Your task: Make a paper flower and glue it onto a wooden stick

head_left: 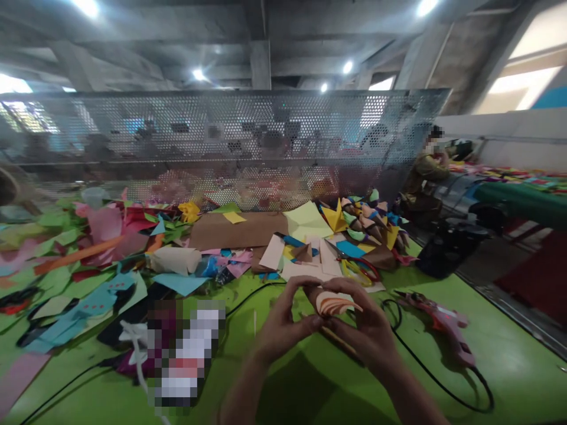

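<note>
Between both hands, over the green table, is a folded peach-coloured paper piece (pixel 335 304) with several thin curved layers fanned along its right side. My left hand (pixel 283 324) curls round its left side, thumb at the lower edge. From the right, my right hand (pixel 370 330) closes on it with thumb and fingertips. The fingers hide part of the piece. Just beyond the hands lie pale, brown and blue paper pieces (pixel 310 257) and scissors (pixel 372 270) with red and yellow handles. A pink glue gun (pixel 447 330) rests to the right of my right hand.
Heaps of coloured paper (pixel 101 230) cover the left side. A brown sheet (pixel 239 230) and a pile of folded paper pieces (pixel 367 215) lie at the back before a perforated metal screen (pixel 248 136). Black cords (pixel 425 383) cross the table. A person (pixel 427 168) sits far right.
</note>
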Available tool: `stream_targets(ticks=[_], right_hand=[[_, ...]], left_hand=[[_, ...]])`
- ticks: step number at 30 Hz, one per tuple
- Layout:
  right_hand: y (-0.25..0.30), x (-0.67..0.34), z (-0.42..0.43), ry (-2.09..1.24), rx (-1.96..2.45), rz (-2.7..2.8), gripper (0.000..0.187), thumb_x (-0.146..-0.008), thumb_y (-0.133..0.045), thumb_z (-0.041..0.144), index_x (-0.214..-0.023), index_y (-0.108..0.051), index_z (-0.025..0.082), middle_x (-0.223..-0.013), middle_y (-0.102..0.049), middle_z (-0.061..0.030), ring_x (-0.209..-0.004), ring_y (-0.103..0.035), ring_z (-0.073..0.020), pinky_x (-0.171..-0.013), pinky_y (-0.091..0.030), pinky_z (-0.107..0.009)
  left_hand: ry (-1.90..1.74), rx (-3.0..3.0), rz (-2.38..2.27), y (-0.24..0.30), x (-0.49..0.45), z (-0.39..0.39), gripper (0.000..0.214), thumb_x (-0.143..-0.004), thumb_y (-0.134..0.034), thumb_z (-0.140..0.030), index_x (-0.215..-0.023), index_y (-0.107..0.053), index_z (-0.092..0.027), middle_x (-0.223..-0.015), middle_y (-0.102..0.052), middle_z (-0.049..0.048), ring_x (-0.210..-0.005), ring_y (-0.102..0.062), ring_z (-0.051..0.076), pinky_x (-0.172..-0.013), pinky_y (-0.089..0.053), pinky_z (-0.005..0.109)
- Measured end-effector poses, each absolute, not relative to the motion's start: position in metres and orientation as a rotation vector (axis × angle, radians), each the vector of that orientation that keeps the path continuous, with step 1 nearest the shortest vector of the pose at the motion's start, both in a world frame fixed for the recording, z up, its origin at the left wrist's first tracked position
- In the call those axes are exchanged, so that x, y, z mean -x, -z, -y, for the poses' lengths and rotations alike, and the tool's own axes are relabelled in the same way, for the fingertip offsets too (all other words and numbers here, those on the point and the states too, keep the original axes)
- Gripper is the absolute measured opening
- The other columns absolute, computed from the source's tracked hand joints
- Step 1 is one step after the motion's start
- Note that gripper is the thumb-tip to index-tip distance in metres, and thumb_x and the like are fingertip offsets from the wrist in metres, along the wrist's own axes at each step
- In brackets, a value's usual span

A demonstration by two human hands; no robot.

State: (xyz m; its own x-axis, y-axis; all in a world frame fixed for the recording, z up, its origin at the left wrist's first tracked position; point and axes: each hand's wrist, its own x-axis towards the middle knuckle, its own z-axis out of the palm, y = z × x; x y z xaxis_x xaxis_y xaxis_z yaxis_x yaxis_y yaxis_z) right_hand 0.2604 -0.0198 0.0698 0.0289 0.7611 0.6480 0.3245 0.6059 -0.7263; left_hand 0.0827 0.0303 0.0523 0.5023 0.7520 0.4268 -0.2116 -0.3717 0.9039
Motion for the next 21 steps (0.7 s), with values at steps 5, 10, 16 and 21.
stream_targets(ticks=[5, 10, 16, 21], right_hand=[[-0.0747, -0.2613, 0.0204, -0.243, 0.984, 1.636, 0.042, -0.083, -0.074, 0.023, -0.122, -0.062, 0.032, -0.114, -0.067, -0.0054, -0.108, -0.060, -0.0247, -0.092, -0.050, -0.037], [-0.0713, -0.2588, 0.0207, -0.273, 0.961, 1.597, 0.044, -0.084, -0.072, 0.019, -0.124, -0.060, 0.032, -0.114, -0.066, -0.0054, -0.109, -0.059, -0.0255, -0.092, -0.049, -0.038], [-0.0713, -0.2588, 0.0186, -0.294, 0.906, 1.628, 0.039, -0.084, -0.071, 0.018, -0.120, -0.061, 0.030, -0.111, -0.065, -0.0056, -0.107, -0.059, -0.0244, -0.090, -0.048, -0.036], [-0.0723, -0.2602, 0.0160, -0.324, 0.869, 1.651, 0.033, -0.086, -0.069, 0.020, -0.117, -0.062, 0.027, -0.109, -0.065, -0.0068, -0.105, -0.059, -0.0250, -0.089, -0.048, -0.037]], left_hand=[[-1.309, -1.781, -0.443, -0.0590, -0.0843, -0.0264, 0.044, -0.082, -0.075, -0.024, -0.124, -0.061, -0.028, -0.132, -0.062, 0.0066, -0.127, -0.055, 0.025, -0.109, -0.041, 0.039], [-1.338, -1.856, -0.474, -0.0593, -0.0830, -0.0247, 0.045, -0.082, -0.074, -0.021, -0.125, -0.061, -0.030, -0.129, -0.065, 0.0061, -0.121, -0.059, 0.024, -0.104, -0.045, 0.038], [-1.380, -1.877, -0.472, -0.0596, -0.0821, -0.0254, 0.044, -0.083, -0.074, -0.022, -0.124, -0.061, -0.028, -0.127, -0.065, 0.0075, -0.120, -0.060, 0.024, -0.103, -0.047, 0.039], [-1.407, -1.870, -0.441, -0.0603, -0.0832, -0.0254, 0.041, -0.083, -0.074, -0.020, -0.122, -0.061, -0.028, -0.125, -0.065, 0.0068, -0.119, -0.060, 0.022, -0.101, -0.049, 0.038]])
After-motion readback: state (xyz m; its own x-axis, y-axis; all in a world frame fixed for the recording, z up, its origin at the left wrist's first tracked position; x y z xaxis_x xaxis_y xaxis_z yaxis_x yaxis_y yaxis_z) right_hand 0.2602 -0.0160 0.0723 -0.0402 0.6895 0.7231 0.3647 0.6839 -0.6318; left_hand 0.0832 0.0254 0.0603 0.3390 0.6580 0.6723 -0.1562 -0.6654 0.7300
